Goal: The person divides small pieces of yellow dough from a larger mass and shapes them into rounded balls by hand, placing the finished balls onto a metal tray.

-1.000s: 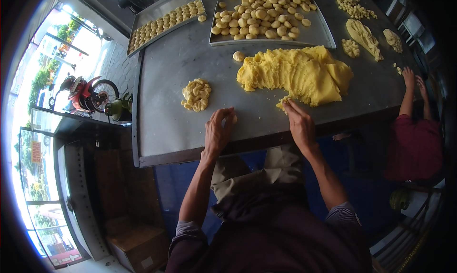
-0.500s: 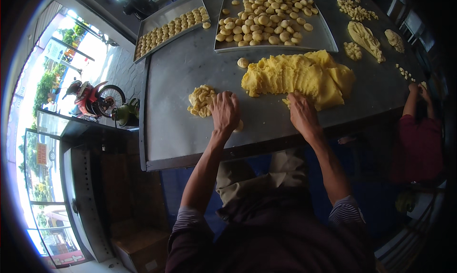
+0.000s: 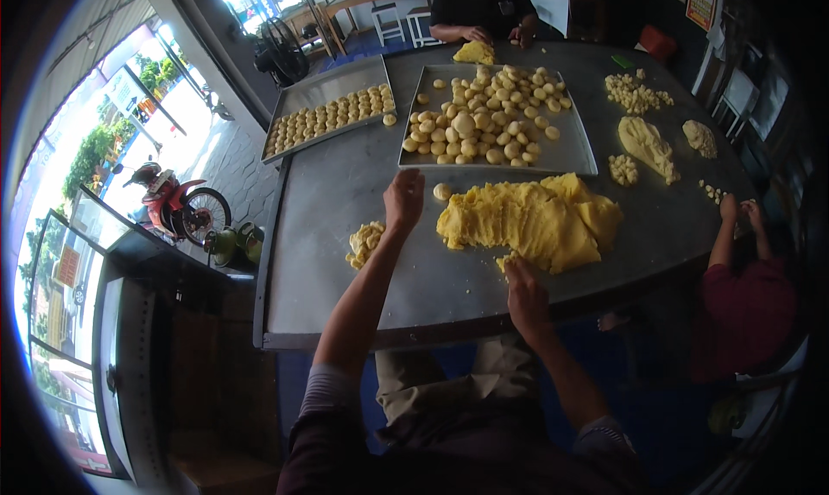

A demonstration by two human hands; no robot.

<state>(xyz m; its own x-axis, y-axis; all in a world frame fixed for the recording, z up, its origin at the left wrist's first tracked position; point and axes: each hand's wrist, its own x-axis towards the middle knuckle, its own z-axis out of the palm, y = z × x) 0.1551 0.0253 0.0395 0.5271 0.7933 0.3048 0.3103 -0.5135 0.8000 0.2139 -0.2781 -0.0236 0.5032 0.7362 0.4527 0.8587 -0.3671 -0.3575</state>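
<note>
My left hand (image 3: 404, 203) is raised near the front left corner of a metal tray (image 3: 589, 154), its fingers curled closed; whatever they hold is hidden. The tray carries a heap of round, pale dough balls (image 3: 494, 115). My right hand (image 3: 525, 295) pinches a bit of yellow dough (image 3: 502, 263) at the front edge of a large, lumpy yellow dough mass (image 3: 527, 223). A small pile of pale dough pieces (image 3: 366, 241) lies left of my left forearm. One single dough ball (image 3: 442, 192) sits by the mass's far left corner.
A second tray (image 3: 278, 156) holds rows of dough balls at the table's far left. Pale dough lumps (image 3: 646, 149) and small pieces (image 3: 637, 94) lie on the right. One person (image 3: 484, 9) works across the table, another (image 3: 744, 309) at the right. A motorbike (image 3: 177, 203) stands outside.
My left hand has gone from beside the pale pieces up toward the tray. A dough ball next to it no longer shows there. The view has tilted up, revealing the person opposite.
</note>
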